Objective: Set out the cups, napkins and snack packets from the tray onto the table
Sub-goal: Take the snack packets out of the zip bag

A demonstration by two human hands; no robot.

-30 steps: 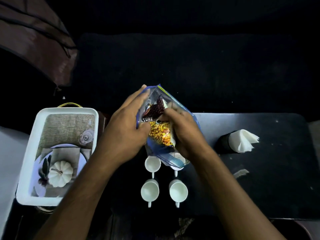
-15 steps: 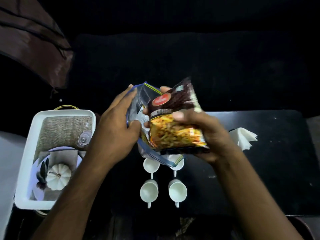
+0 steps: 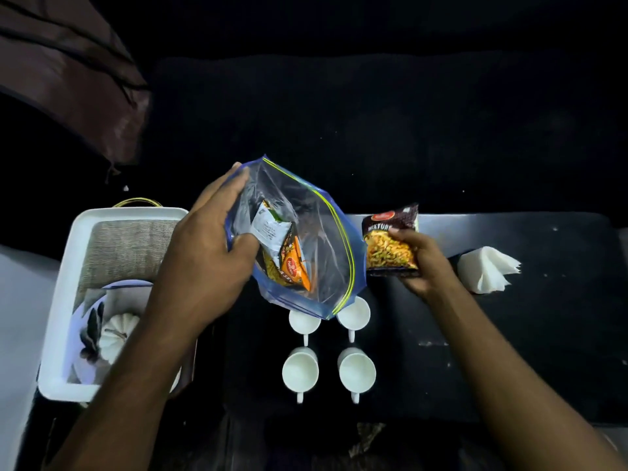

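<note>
My left hand (image 3: 207,263) grips the edge of a clear zip bag (image 3: 316,239) with a blue rim, held open above the table. Inside it lie an orange snack packet (image 3: 294,270) and a white-backed packet (image 3: 270,229). To the right, my right hand (image 3: 424,266) holds a dark "Mixture" snack packet (image 3: 387,243) just over the black table (image 3: 543,334). Several white cups (image 3: 300,372) stand in two rows below the bag; the bag covers part of the far two. A stack of white napkins (image 3: 486,270) sits in a dark holder at the right.
A white tray (image 3: 57,321) at the left holds a burlap mat, a plate with a small white pumpkin (image 3: 117,331) and a clear glass partly behind my arm. Brown cloth (image 3: 68,79) hangs at the upper left. Beyond the table all is dark.
My right hand has pulled the Mixture packet out of the zip bag and carried it right and down toward the table. The left hand still holds the bag, now open.
</note>
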